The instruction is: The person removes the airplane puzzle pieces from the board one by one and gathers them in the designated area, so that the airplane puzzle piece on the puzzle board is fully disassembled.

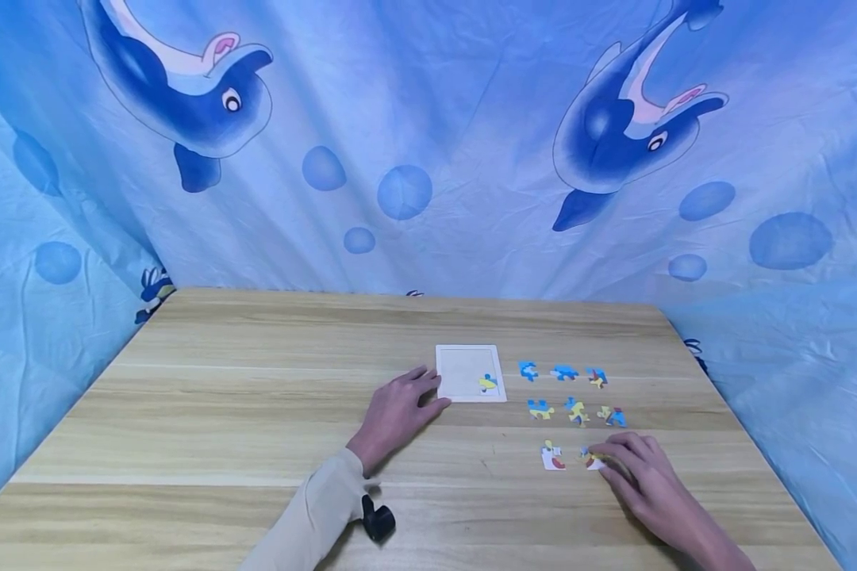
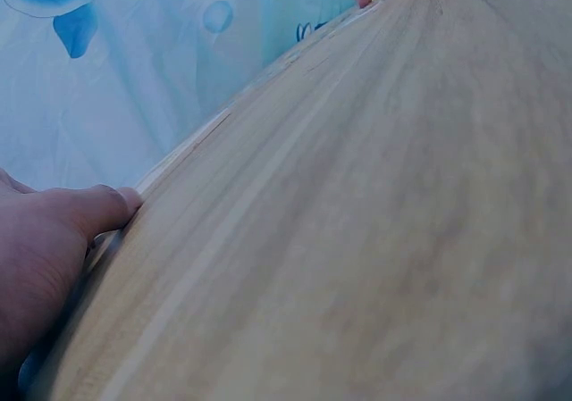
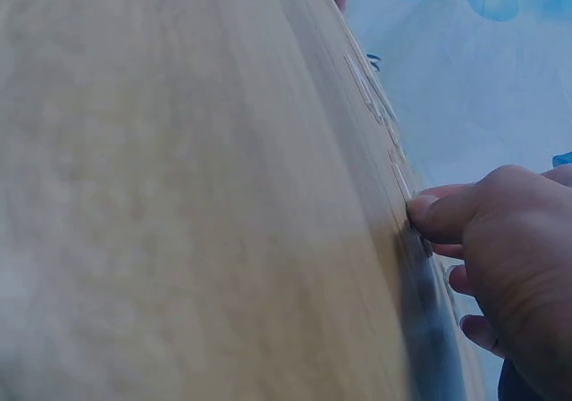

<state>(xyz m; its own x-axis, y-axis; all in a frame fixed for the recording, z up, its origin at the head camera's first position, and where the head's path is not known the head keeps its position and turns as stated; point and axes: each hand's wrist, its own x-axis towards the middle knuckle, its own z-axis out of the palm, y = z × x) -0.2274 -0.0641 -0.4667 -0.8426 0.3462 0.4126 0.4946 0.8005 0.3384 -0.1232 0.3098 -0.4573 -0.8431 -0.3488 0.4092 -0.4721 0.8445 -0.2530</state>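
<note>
A square white puzzle tray point(image 1: 466, 399) lies on the table, with one yellow and blue jigsaw piece point(image 1: 487, 384) in its lower right corner. My left hand point(image 1: 398, 412) rests at the tray's left side, its fingers spread along the edge and the thumb at the near left corner. At the right, my right hand point(image 1: 646, 484) pinches a white, red and yellow jigsaw piece point(image 1: 595, 465) between thumb and fingers, partly covering it. Left of that piece lies another white and red jigsaw piece point(image 1: 553, 457). In the right wrist view, the thumb point(image 3: 433, 213) is low at the tabletop.
More jigsaw pieces lie apart in two rows right of the tray, among them a blue piece point(image 1: 564, 372) and a yellow and blue piece point(image 1: 576, 411). A black wrist device point(image 1: 378, 521) sits by the left sleeve. Blue dolphin-print cloth point(image 1: 457, 159) hangs behind the wooden table point(image 1: 257, 357).
</note>
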